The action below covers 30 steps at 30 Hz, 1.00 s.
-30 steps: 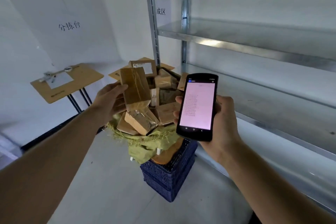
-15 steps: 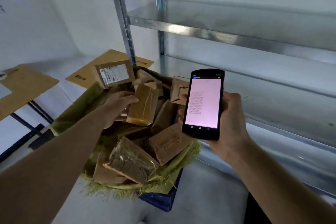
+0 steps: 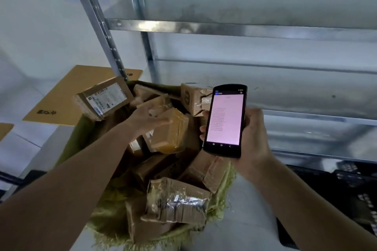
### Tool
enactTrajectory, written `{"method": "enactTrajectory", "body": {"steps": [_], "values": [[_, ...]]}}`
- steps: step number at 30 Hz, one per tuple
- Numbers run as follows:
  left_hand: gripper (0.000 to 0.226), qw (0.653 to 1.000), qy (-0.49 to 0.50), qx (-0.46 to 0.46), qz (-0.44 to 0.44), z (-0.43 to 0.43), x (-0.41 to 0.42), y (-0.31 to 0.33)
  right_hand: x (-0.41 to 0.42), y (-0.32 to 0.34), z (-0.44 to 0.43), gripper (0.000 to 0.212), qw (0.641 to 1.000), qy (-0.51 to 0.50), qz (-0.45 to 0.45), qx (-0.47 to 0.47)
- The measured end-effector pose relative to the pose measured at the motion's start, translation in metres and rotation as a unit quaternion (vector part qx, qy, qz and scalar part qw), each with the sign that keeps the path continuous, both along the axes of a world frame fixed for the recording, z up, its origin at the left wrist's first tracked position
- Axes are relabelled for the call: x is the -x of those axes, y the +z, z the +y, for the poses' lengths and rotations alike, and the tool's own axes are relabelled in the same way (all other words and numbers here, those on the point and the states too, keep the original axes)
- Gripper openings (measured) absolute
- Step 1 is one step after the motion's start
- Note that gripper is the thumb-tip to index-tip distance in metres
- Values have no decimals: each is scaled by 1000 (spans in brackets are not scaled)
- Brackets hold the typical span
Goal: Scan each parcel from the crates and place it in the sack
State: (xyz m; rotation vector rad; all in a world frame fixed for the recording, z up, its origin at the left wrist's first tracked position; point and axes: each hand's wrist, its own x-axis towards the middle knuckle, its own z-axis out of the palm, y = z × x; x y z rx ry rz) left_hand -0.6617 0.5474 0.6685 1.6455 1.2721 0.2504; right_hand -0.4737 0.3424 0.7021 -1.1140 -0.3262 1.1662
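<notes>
Metal shelving (image 3: 224, 28) stands behind the green sack (image 3: 102, 220), which is heaped with taped brown parcels. The step in hand looks like the drop-off: the left hand (image 3: 146, 120) reaches over the sack's mouth, fingers straight and loosely spread, and the yellow-taped parcel (image 3: 171, 132) lies just beyond the fingertips — touching or not, I cannot tell. The right hand (image 3: 253, 142) wraps its fingers round the scanner (image 3: 224, 120), screen lit. Next, probably, the left hand must fetch an unscanned parcel from what look like dark crates (image 3: 346, 181) — label turned toward the scanner.
</notes>
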Motion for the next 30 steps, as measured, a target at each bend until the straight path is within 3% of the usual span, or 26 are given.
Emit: {"method": "enactTrajectory", "body": {"steps": [2, 5, 7, 11, 20, 24, 30], "values": [[87, 999, 0, -41, -16, -6, -11, 6, 5, 3, -10, 59, 1000, -18, -9, 0], [45, 994, 3, -105, -7, -36, -38, 24, 8, 7, -30, 60, 999, -41, -17, 5], [30, 991, 1, -128, -28, -59, -53, 31, 6, 11, -46, 59, 999, -46, -15, 9], [20, 986, -23, -120, -112, -106, -75, 39, -3, 17, -90, 61, 997, -77, -27, 17], [52, 980, -85, -51, -175, -264, -153, 37, -45, 8, -251, 59, 983, -181, -2, 37], [33, 980, -86, -18, -180, -340, -198, 29, -69, -2, -329, 56, 972, -228, 4, 57], [47, 972, -156, 46, -167, -433, -262, 12, -113, -15, -421, 58, 950, -295, 22, 102]]}}
